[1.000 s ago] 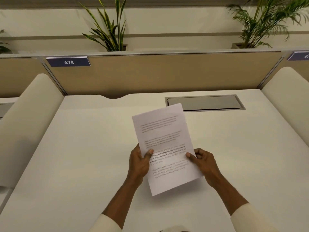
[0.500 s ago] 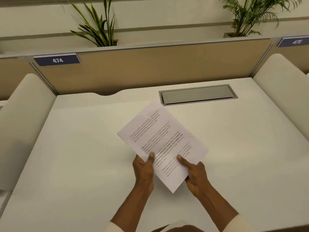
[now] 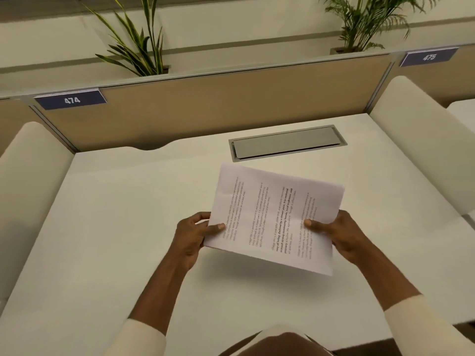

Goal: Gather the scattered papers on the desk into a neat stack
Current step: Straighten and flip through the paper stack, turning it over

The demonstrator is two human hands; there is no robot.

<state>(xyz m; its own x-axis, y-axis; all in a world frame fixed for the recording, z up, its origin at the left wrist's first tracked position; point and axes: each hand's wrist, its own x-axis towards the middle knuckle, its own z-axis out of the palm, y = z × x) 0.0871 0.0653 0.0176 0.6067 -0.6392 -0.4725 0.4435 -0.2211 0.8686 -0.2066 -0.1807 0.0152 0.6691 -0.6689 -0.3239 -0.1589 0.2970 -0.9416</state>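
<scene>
Nearest the camera, two pale sleeves are seen at the bottom edge, forearms reaching fwd over the desk (image 3: pixel 102 227); the left hand (image 3: pixel 191 233) is closed on the left short edge of the papers (image 3: pixel 275 217), thumb on top, fingers presumably underneath though hidden by the sheets; the right hand (image 3: pixel 341 236) is clamped on the right side the same way, thumb pressed on the printed face. The papers are held as one bundle, turned sideways so the text lines run up-and-down, tilted and lifted off the desk surface w/ a shadow cast beneath the near edge; how many sheets are in the bundle cannot be told. No loose sheets are seen on the desk, so gathering is judged done & the squaring step is judged to be in hand. The next move would call for a long edge to be tapped on the desk so the edges align, both grips loosened slightly to let sheets settle, then the stack laid flat; care is needed so that no sheet slips out. Further back, a grey cable hatch (image 3: pixel 286 142) is set into the desk, apart from the papers; behind it a tan divider (image 3: pixel 218 106) w/ labels 474 (image 3: pixel 72 100) & 475 (image 3: pixel 428 57); beyond, two potted plants.
</scene>
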